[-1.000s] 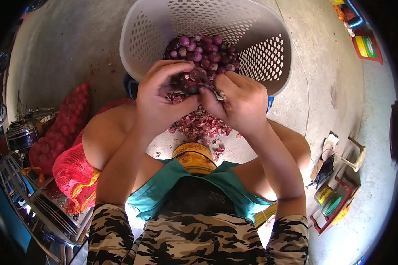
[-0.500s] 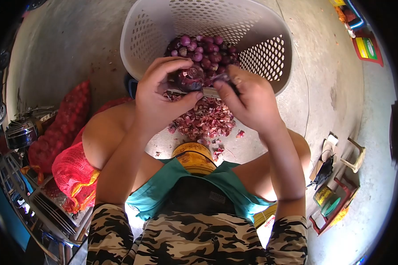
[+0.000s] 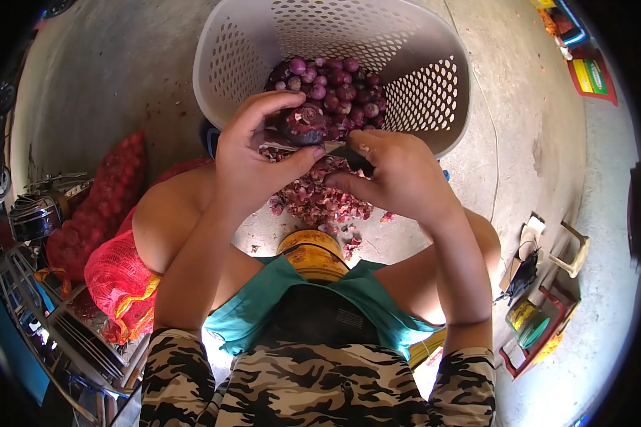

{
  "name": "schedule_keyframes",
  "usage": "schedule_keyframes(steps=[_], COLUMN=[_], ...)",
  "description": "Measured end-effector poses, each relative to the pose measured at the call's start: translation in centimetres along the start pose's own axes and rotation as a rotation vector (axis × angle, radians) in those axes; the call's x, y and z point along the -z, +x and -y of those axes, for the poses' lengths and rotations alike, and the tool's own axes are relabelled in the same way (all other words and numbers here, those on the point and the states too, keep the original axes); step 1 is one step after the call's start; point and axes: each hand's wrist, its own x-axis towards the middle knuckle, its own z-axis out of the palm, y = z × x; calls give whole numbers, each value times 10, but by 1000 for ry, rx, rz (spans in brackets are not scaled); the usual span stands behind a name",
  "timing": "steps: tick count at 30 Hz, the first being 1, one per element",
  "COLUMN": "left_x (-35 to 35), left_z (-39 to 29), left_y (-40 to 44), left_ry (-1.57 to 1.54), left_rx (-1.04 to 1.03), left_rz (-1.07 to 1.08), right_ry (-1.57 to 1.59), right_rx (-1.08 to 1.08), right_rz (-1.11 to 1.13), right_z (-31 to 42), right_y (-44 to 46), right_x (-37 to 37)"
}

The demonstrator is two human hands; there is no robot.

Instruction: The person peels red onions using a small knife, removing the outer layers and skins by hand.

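A dark purple onion (image 3: 305,125) is held between the thumb and fingers of my left hand (image 3: 253,153), over the near rim of the basket. Just to its right, my right hand (image 3: 399,174) has its thumb and fingers apart, with a dark gap between them and nothing clearly held. Many purple onions (image 3: 338,89) lie in the grey perforated basket (image 3: 434,43) beyond my hands. Below them, a heap of reddish onion skins (image 3: 327,199) rests on the floor.
A yellow container (image 3: 312,252) stands between my legs. Red mesh sacks of onions (image 3: 103,206) lie to the left, near a metal rack (image 3: 85,338). At the right are a small beige stool (image 3: 571,249) and a red frame (image 3: 548,334).
My right hand first moved off the onion to the right, then came down and nearer, its fingers parting. My left hand still holds the onion, almost unmoved.
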Motion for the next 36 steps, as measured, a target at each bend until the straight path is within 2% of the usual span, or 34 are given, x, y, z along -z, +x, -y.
schedule_keyframes(steps=[3, 6, 9, 14, 23, 29, 32, 35, 36], left_x=[-1, -1, -3, -4, -7, -5, -6, -5, -5], left_z=[-1, 0, 0, 2, 3, 1, 6, 7, 8], left_y=[-1, -1, -2, -2, -7, -8, -9, -8, -8], left_ry=[-28, -24, -10, -21, -189, -17, 79, 427, 421], left_rx=[35, 65, 59, 71, 213, 279, 201, -24, -27], left_rz=[-7, -20, -40, -52, -103, -81, -106, -105, -109], right_ry=[126, 52, -30, -69, -154, -208, -205, -216, -222], right_rx=[-15, 14, -61, -65, -158, -164, -174, -184, -187], right_rz=[-83, -253, -208, -234, -276, -255, -254, -257, -256], right_z=[-2, 1, 6, 12, 20, 19, 19, 18, 18], right_y=[0, 0, 0, 2, 6, 7, 6, 6, 6], right_x=[-7, -15, -21, -26, -50, -53, -55, -59, -60])
